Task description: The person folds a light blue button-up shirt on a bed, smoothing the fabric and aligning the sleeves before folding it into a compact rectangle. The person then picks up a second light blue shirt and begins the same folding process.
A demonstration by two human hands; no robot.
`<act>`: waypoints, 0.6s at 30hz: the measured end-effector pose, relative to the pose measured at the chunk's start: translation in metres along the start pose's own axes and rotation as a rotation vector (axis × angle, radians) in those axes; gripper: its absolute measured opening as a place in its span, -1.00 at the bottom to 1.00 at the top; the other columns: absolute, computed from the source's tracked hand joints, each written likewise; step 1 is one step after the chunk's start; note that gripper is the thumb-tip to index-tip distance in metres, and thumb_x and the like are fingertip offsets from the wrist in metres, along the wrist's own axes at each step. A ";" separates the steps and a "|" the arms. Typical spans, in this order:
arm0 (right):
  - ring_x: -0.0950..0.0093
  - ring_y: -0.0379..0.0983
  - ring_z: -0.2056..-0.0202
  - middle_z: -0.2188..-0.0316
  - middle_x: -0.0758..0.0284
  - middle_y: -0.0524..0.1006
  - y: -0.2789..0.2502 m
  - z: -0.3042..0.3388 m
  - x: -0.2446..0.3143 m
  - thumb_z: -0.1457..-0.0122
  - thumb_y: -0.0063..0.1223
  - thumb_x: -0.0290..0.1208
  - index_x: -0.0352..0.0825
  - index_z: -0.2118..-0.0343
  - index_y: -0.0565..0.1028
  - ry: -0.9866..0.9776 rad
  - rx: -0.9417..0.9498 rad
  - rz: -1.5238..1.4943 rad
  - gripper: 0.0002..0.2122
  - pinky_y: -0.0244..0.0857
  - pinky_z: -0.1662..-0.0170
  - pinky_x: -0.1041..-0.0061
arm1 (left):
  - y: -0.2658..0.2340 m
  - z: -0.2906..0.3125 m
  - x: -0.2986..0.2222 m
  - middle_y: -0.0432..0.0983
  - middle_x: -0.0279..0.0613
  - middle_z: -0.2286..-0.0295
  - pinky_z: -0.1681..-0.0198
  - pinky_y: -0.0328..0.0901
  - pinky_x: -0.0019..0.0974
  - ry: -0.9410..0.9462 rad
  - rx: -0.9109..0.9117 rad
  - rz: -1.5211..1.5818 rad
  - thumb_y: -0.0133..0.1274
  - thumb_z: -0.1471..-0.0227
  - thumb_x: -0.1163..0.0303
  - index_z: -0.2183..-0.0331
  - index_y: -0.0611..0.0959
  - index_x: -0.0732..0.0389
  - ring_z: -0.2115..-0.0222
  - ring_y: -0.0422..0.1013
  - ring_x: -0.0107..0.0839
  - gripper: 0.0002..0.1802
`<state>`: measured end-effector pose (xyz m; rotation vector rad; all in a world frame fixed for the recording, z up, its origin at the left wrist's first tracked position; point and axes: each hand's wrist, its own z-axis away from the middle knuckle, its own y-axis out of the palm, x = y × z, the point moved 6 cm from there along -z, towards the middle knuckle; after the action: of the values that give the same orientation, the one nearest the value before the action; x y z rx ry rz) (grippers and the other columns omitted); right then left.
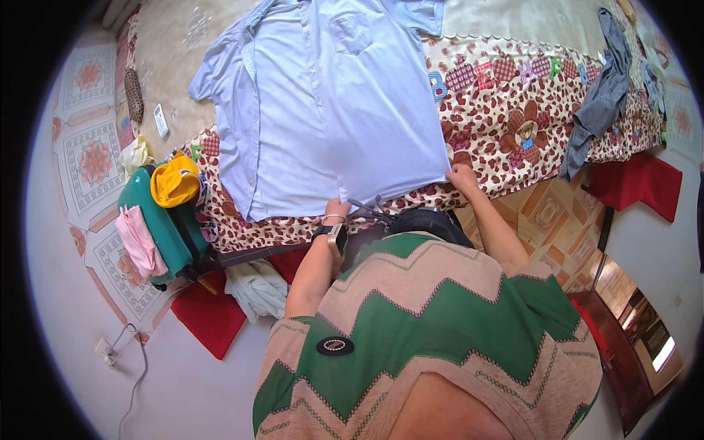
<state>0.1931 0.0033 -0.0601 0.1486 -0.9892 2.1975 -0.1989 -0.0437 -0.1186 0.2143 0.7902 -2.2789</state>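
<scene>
A light blue short-sleeved shirt (381, 110) lies spread on the bed, its front unbuttoned and its hem toward me. The chest pocket shows near the top. My left hand (337, 208) pinches the hem at the lower edge of the front opening. At the hem's right corner, my right hand (460, 178) grips the cloth between closed fingers. A watch sits on my left wrist.
The patterned bedspread (499, 139) lies under the shirt. At left stands a green suitcase (150, 213) with a yellow cap (174, 182) and pink cloth (139, 240) on it. Grey clothing (603, 103) hangs over the bed's right side. A small white remote-like object (160, 120) lies left.
</scene>
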 end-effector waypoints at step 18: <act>0.65 0.31 0.65 0.71 0.40 0.41 -0.057 -0.088 0.197 0.09 -0.11 -0.42 -0.37 0.56 0.42 -0.270 0.010 -0.215 -0.87 0.16 0.60 0.71 | -0.196 0.083 0.126 0.33 -0.08 0.46 0.31 0.19 -0.24 -0.200 -1.003 0.204 0.05 0.32 0.43 0.32 0.40 0.25 0.40 0.28 -0.20 -0.63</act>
<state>0.0995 0.2008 -0.0141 0.5429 -1.0543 2.0191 -0.4171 -0.0545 -0.0034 -0.3725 1.5883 -1.4545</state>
